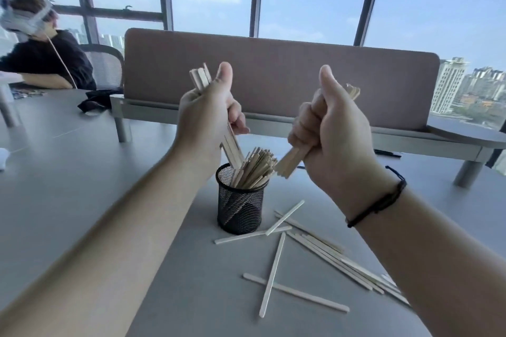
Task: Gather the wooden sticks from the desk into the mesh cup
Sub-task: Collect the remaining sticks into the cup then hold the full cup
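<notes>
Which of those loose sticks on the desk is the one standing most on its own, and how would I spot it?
Start at the black mesh cup in the middle of the grey desk. Nearer the person than the cup lie two crossed sticks. The long stick running left to right is the nearest one, apart from the pile at right.

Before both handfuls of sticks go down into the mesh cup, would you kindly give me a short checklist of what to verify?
1. Left hand grips its bundle firmly: ok.
2. Left bundle's lower end is over the mesh cup: ok, at the rim.
3. Right hand grips its bundle firmly: ok.
4. Right bundle lined up with the opening: not ok, its lower end is tilted beside the rim.
5. Room left in the cup: cannot tell; it already holds many sticks.
6. Desk free of sticks: not ok, loose sticks lie right of the cup.
</notes>
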### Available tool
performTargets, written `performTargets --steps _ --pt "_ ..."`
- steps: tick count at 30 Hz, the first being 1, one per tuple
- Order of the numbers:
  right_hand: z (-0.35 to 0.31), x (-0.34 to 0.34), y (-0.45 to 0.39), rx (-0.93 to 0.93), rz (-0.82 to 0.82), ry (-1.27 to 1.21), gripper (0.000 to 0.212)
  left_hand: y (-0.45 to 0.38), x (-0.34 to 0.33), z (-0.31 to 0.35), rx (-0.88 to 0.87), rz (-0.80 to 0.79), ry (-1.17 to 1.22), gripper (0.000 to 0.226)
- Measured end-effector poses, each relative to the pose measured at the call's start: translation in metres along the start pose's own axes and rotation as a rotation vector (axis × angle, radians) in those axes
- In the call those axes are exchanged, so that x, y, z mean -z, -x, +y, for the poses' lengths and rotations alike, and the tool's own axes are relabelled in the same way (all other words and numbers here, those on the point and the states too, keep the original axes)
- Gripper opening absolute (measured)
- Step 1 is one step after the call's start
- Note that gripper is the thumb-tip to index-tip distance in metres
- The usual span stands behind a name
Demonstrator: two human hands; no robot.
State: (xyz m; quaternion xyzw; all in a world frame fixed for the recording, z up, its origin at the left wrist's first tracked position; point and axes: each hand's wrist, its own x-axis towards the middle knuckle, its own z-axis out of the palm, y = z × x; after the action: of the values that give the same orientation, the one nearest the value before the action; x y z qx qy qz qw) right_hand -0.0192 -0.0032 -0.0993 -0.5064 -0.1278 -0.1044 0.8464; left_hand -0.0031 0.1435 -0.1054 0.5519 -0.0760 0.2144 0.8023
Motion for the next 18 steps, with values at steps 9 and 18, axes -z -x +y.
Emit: performTargets --steps 9,18 --pt "0.071 -0.031 -0.034 0.044 0.017 0.478 0.051 -0.022 0.029 -0.024 0.000 0.094 -0.149 0.059" --pt "0.062 -0.009 -0.028 0.334 -0.068 1.006 0.028 -0.020 0.028 -0.064 0.120 -0.282 -0.615 0.055"
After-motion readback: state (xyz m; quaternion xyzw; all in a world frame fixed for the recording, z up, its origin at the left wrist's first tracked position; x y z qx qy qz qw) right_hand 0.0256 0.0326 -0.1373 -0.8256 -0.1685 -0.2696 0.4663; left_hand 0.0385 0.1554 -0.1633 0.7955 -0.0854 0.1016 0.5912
